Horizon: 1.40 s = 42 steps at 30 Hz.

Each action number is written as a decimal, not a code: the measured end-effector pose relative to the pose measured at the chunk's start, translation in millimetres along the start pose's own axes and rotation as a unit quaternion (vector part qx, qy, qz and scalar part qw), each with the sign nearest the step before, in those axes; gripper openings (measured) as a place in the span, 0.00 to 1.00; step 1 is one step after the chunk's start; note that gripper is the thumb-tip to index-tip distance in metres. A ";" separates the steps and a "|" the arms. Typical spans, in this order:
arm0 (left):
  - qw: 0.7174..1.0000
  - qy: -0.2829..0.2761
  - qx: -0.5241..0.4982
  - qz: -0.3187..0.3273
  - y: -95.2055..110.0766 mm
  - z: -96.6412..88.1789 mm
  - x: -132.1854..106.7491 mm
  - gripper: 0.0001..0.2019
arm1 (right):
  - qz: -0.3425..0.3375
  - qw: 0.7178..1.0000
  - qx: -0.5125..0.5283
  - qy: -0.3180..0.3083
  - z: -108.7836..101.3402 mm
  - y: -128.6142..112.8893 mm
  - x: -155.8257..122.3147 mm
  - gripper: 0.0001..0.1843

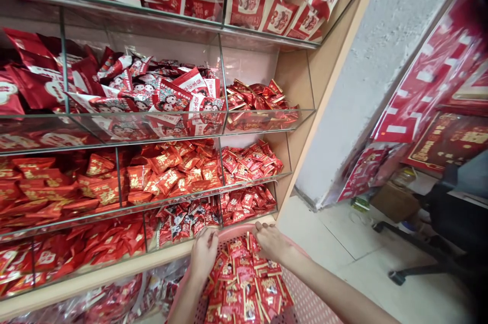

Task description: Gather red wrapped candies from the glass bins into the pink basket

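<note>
A pink perforated plastic basket (305,301) at the bottom centre is full of small red candy packets (244,283). My left hand (204,253) curls over the basket's far rim on the left, fingers closed on it. Just to its right, my right hand (271,241) grips the same far rim, fingers bent over the edge. The basket is pushed up against the lowest clear bin of red packets (247,204) in a shelf unit.
A wooden shelf unit (324,85) with clear acrylic bins holds red wrapped sweets on several levels. A grey concrete pillar (366,75) stands right of it. Red boxes and posters (430,90) lean at the right, above a black chair base (419,253) on the tiled floor.
</note>
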<state>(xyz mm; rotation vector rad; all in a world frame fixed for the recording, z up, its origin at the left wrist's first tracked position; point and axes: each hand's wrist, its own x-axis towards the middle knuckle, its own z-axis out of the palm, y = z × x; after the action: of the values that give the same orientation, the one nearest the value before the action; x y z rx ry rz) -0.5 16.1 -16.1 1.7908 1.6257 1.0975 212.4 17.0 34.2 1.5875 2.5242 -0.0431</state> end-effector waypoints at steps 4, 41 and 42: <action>1.000 0.009 -0.004 0.002 0.6 0.0 0.2 0.13 | -0.018 0.999 -0.037 -0.006 0.5 -10.0 6.5 0.26; 1.000 0.010 -0.003 0.013 -2.9 0.8 0.2 0.12 | 0.028 0.999 0.027 -0.021 -4.0 5.1 -3.0 0.26; 1.000 0.010 -0.002 0.014 -3.2 1.1 0.3 0.12 | 0.029 0.999 0.018 -0.022 -3.2 4.5 -4.3 0.25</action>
<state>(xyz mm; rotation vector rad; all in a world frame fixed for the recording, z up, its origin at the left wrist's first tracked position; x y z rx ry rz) -1.6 17.1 -19.2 1.8109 1.6132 1.1349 217.8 15.5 38.3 1.6545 2.4563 -0.1170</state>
